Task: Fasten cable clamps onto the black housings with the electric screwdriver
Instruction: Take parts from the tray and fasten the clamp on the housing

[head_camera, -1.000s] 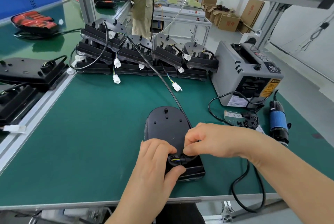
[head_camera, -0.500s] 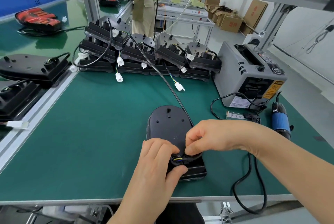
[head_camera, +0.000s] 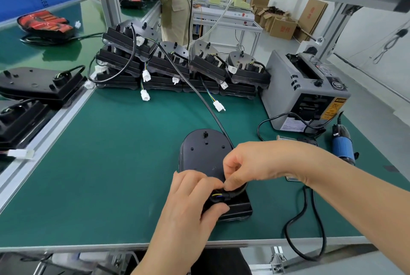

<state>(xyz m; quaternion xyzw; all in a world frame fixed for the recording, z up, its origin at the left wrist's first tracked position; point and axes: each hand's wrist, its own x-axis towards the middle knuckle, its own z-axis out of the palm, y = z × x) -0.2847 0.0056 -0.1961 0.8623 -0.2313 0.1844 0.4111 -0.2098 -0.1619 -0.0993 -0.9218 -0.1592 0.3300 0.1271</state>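
Head view, 1 item in work: black housing (head_camera: 204, 154), near centre of bench (head_camera: 111, 163). Its near end sits inside the curled fingers of the left hand (head_camera: 190, 203). There the right hand (head_camera: 255, 163) pinches the cable (head_camera: 231, 193), unchanged from 0.5 s ago; the clamp itself is indistinct. The electric screwdriver (head_camera: 342, 146) lies right, still untouched. Judgement: seating continues, fastening not begun.

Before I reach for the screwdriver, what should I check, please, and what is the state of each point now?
1. Housing lies flat on the mat: ok.
2. Left hand grips the housing's near end: ok.
3. Right hand pinches the cable there: ok.
4. Clamp seated over the cable: cannot tell, the hands hide it.
5. Screwdriver lies on the mat at the right: ok.
6. One hand free to take it: not ok, both are busy.
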